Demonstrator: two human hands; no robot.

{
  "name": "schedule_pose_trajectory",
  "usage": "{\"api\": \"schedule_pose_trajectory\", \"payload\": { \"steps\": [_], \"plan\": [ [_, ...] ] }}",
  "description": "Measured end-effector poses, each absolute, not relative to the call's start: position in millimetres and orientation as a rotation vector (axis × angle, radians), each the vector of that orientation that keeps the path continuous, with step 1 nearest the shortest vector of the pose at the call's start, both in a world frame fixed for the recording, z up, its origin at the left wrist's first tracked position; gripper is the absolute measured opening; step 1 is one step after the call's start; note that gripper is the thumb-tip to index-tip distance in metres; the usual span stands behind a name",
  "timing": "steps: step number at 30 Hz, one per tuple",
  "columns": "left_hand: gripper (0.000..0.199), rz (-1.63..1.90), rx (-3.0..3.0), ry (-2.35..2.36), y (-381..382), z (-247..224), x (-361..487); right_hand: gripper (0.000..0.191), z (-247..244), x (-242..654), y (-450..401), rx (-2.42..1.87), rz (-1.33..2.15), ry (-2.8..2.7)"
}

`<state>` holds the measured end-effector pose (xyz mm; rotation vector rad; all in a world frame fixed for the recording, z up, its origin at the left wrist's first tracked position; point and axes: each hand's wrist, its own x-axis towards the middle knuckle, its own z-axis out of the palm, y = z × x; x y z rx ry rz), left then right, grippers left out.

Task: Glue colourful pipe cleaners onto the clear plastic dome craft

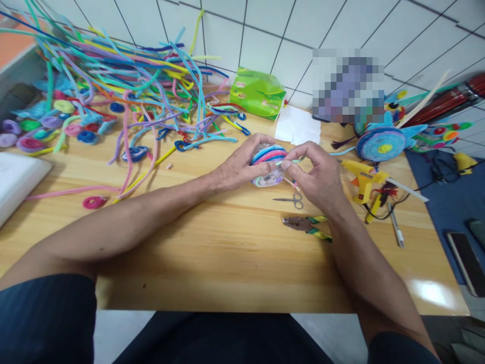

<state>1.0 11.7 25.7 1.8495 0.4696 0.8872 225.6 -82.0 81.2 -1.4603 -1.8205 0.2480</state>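
Note:
A round piece wound with blue, pink and pale pipe cleaners (270, 155) is held above the wooden table. My left hand (242, 164) grips it from the left, thumb across its front and fingers over the top. At its right edge my right hand (314, 174) pinches a pale green pipe cleaner (280, 163) between thumb and forefinger. Below the hands lie small scissors (290, 200). Pliers with green and yellow handles (305, 224) rest near my right wrist, which partly hides them.
Loose pipe cleaners (151, 76) pile up at the back left, with several small coils (87, 136) beside them. A green packet (257, 93) and white paper (298, 125) lie behind my hands. To the right are a yellow glue gun (361, 179), a blue disc-shaped craft piece (382, 144) and a white pen (397, 230).

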Motion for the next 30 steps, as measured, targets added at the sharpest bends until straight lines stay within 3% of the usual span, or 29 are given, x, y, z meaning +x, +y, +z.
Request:
{"api": "schedule_pose_trajectory", "payload": {
  "steps": [11, 30],
  "plan": [
    [0.054, 0.917, 1.860, 0.482, 10.2, 23.7, 0.3, 0.010, 81.6, 216.0, -84.7, -1.477, 0.371, -1.698],
    [0.068, 0.924, 1.816, 0.494, 11.0, 16.8, 5.9, 0.011, 78.3, 215.0, -82.6, -1.460, 0.218, -1.753]
  ]
}}
